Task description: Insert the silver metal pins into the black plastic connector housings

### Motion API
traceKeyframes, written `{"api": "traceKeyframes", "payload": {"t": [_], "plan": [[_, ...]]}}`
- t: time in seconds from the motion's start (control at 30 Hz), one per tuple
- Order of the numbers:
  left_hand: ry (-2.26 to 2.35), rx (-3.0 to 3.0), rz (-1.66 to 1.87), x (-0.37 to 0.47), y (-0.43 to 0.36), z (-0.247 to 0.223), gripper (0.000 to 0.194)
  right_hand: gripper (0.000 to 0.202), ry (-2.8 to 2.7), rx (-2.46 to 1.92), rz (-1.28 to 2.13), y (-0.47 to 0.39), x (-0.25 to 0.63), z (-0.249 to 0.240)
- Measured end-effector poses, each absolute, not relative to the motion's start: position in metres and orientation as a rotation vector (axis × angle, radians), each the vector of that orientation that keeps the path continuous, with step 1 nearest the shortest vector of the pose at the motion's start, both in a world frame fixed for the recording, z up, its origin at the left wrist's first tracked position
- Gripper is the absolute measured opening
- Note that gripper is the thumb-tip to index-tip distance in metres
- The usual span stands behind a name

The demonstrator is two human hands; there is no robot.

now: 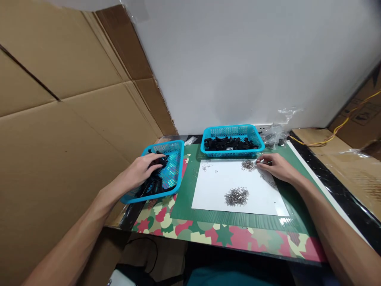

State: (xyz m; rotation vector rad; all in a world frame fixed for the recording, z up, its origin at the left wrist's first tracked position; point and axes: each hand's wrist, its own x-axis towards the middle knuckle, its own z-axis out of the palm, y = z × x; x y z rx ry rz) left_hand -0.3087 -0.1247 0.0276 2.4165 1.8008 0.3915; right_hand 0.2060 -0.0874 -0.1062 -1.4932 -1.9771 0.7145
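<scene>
My left hand [143,169] reaches into the left blue basket [181,167], its thumb and fingers apart around black parts [154,184]; whether it grips one I cannot make out. Over the right edge of a small pile of metal pieces [248,165], my right hand [272,165] is closed in a pinch, and a thin metallic bit seems to show at its fingertips. A larger pile of small metal pieces [236,196] lies on the white sheet [208,194], with a few scattered pieces [205,167] at its upper left.
Behind the sheet stands another blue basket [232,153] of black parts. Clear plastic bags [274,135] lie to its right. The green mat [184,206] covers the table. Cardboard [74,139] rises at the left, and a yellow cable [336,131] runs over cardboard at the right.
</scene>
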Motion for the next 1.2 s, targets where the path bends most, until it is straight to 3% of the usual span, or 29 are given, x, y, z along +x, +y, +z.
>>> {"api": "traceKeyframes", "payload": {"t": [0.2,0.33,0.5,0.77,1.03,1.2], "plan": [[1.652,2.475,0.778,-0.243,-0.13,0.051,0.034,0.021,-1.972,-1.645,0.699,-0.09,0.198,-0.1],[1.454,2.364,0.953,-0.181,-0.131,0.038,0.028,0.02,-1.921,-1.552,0.729,-0.088,0.199,-0.101],[1.038,1.776,0.808,-0.117,-0.115,-0.01,0.034,0.026,-1.867,-1.412,0.802,-0.088,0.203,-0.098],[0.82,1.468,0.863,-0.087,-0.113,-0.073,0.037,0.029,-1.863,-1.406,0.935,-0.089,0.205,-0.091],[0.856,1.387,0.834,-0.097,-0.119,-0.083,0.024,0.029,-1.881,-1.556,0.841,-0.089,0.207,-0.087],[0.92,1.469,0.732,-0.103,-0.115,-0.081,0.026,0.023,-1.934,-1.594,0.824,-0.089,0.206,-0.088]]}}
